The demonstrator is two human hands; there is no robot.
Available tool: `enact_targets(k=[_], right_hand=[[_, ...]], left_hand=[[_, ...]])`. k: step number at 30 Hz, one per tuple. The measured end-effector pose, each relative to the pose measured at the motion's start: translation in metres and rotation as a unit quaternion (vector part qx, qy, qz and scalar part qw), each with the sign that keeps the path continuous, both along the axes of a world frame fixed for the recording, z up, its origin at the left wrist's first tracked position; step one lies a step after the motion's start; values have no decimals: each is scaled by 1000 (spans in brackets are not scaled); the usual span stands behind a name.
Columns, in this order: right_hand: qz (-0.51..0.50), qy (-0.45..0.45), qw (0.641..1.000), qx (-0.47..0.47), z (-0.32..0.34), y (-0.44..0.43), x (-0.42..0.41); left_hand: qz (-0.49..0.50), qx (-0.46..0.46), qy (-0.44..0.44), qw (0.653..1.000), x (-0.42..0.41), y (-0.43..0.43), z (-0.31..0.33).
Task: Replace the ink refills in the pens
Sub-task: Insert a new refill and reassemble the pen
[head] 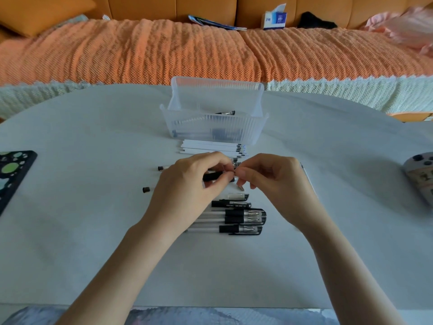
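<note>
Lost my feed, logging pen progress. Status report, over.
Left hand grips black-grip pen; right hand pinches its tip end. Refills stacked before clear bin. Nothing in the way.

Soft, even daylight, moderately bright. Faint diffuse shadows under left hand [187, 184] and right hand [276, 181] on the white table [93, 137]. Centre sharp: gripped pen [212, 176] resolves clearly. Wide-angle bowing at edges; pink fabric [403, 26] upper right smeared.
</note>
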State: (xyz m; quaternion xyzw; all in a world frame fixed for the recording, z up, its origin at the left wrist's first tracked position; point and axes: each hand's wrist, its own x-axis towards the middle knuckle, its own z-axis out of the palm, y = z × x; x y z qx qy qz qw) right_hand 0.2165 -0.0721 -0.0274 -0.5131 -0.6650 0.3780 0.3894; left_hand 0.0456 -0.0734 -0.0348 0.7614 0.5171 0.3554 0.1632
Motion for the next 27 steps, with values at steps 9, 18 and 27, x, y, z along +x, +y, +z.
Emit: enact_targets(k=[9, 18, 27], right_hand=[[-92, -149, 984, 33, -4, 10, 35], [-78, -302, 949, -39, -15, 13, 48], [-109, -249, 962, 8, -14, 14, 46]], left_hand=[[28, -55, -37, 997, -18, 8, 0], [26, -76, -4, 997, -13, 6, -1], [21, -85, -14, 996, -14, 6, 0]])
